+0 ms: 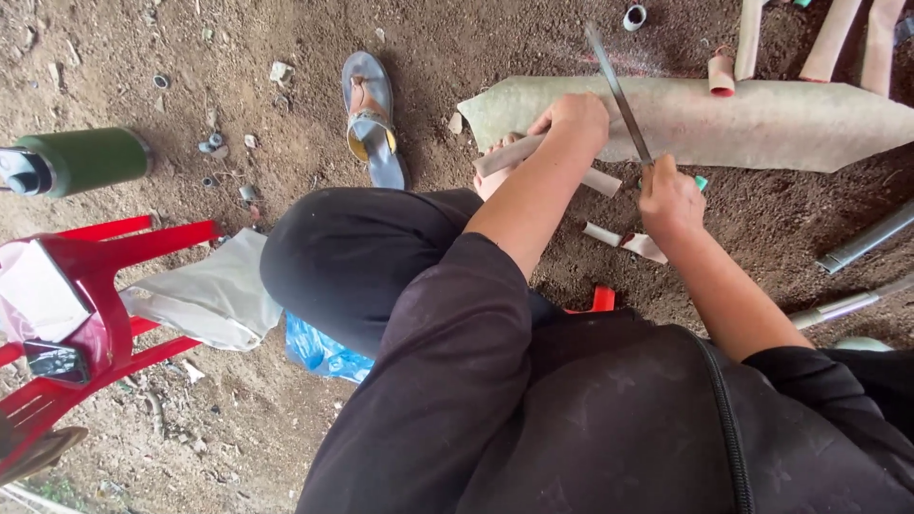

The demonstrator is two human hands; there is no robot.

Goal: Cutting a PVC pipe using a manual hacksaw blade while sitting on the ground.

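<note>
**Saw blade set across a short pipe held over the dirt**

We see the pale pipe piece (pixel 533 157) lying roughly level, its long axis running from lower left to right under the left hand (pixel 571 119) — one end pokes out past the knuckles toward the bare toes, the other shows as a short stub on the right side of the hand. Our left fingers are curled tight around it, clamping it from above, the forearm reaching straight out from the black sleeve over the bent knee.

The right hand (pixel 669 195) sits just beside and slightly nearer to us, fist closed on the handle end of a thin hacksaw blade (pixel 617 90). The blade slants up and away to the left, crossing the pipe's axis just right of the left hand — close to the gripping fingers.

Small cut pipe offcuts (pixel 624 240) lie on the soil below the right hand, and a long grey sheet (pixel 762 119) stretches behind both hands. A blue sandal (pixel 371 119) rests well to the left.
</note>
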